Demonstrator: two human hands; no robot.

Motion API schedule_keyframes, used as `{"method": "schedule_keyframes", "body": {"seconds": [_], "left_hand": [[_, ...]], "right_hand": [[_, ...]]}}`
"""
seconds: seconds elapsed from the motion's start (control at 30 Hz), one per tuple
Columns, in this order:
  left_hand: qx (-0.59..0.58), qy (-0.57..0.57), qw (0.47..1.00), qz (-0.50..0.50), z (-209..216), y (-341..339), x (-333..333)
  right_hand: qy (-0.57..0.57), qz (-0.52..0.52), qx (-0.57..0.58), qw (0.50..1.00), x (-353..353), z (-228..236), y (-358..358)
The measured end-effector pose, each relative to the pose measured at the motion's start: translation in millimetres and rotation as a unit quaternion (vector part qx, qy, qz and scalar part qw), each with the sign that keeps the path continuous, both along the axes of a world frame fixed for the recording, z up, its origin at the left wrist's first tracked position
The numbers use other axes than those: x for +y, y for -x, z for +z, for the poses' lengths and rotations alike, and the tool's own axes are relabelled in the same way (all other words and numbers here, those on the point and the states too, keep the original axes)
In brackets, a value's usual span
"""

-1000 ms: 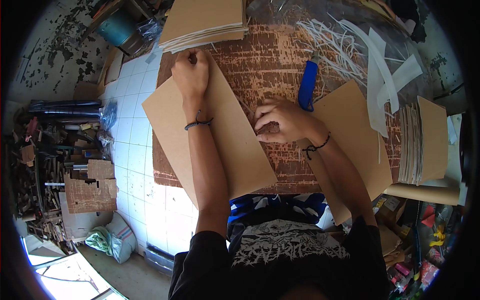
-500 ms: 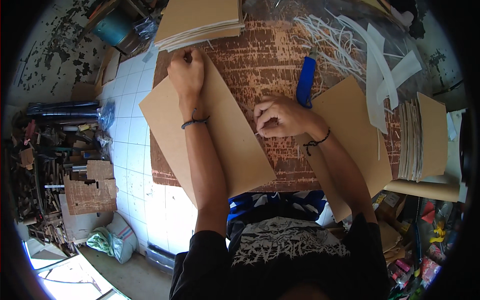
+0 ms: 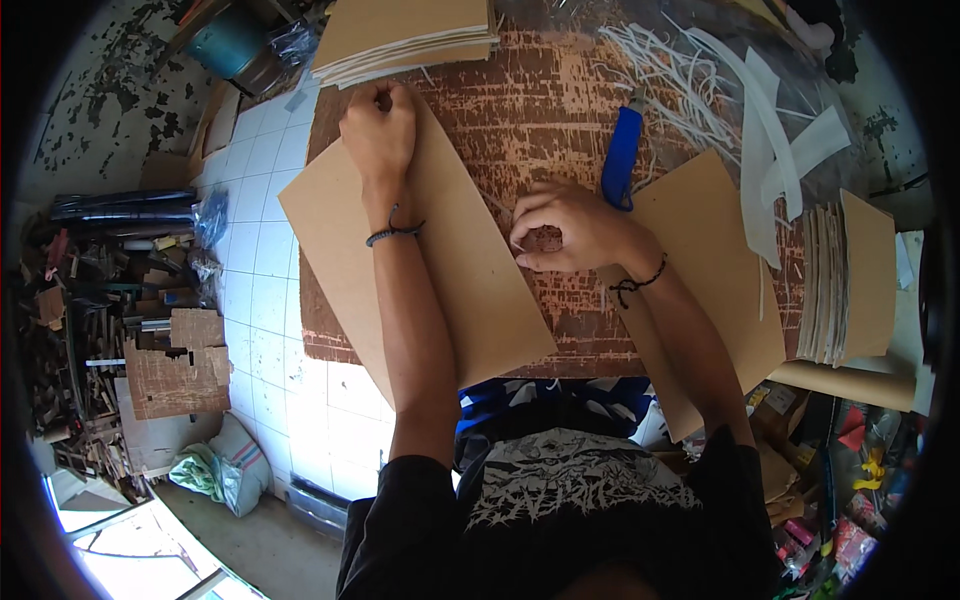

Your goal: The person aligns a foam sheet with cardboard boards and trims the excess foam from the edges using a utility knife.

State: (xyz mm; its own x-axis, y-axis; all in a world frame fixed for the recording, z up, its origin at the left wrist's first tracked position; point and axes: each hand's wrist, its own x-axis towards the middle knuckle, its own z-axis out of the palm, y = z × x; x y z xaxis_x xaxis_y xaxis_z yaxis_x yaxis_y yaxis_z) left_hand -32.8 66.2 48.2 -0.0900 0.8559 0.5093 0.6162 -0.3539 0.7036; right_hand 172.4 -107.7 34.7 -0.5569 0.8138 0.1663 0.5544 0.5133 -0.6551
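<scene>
A tan rectangular board lies slantwise before me on the worn brown table. My left hand is closed in a fist at the board's far end, its forearm lying along the board; what the fingers hold, if anything, is hidden. Just off the board's right edge, my right hand is curled, thumb and forefinger bent toward each other in a loop. Something thin and pale seems to be at those fingertips, too small to name. Under my right forearm lies a second tan board. A blue-handled cutter rests beyond the right hand.
A stack of tan boards stands at the table's far left, another stack at the right. Thin white strips and wider white bands pile up at the far right. A cardboard tube lies by the right edge.
The loop between my right thumb and forefinger has widened a little. My left fist stays at the board's far end. The view has shifted slightly.
</scene>
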Motion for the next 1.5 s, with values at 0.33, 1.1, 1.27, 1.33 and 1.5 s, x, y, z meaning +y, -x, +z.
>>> {"method": "schedule_keyframes", "body": {"seconds": [0.33,1.1,1.27,1.33,1.5], "left_hand": [[-0.005,0.020,1.000,0.002,2.6,-1.2,-1.0],[0.006,-0.004,1.000,-0.005,-6.2,-0.7,-1.7],[0.013,-0.007,1.000,0.000,-6.7,0.2,-2.1],[0.006,0.001,1.000,-0.010,-8.6,0.8,-1.0],[0.012,-0.004,1.000,-0.007,-8.5,1.8,1.0]], "right_hand": [[-0.064,0.016,0.010,0.998,-0.6,-15.3,2.9],[-0.045,-0.014,0.073,0.996,3.4,-6.5,5.8],[-0.037,0.003,0.039,0.999,-2.2,-8.6,4.1],[-0.025,-0.003,0.038,0.999,-5.7,-10.1,5.8],[-0.044,-0.009,0.031,0.999,-6.0,-8.9,7.7]]}}
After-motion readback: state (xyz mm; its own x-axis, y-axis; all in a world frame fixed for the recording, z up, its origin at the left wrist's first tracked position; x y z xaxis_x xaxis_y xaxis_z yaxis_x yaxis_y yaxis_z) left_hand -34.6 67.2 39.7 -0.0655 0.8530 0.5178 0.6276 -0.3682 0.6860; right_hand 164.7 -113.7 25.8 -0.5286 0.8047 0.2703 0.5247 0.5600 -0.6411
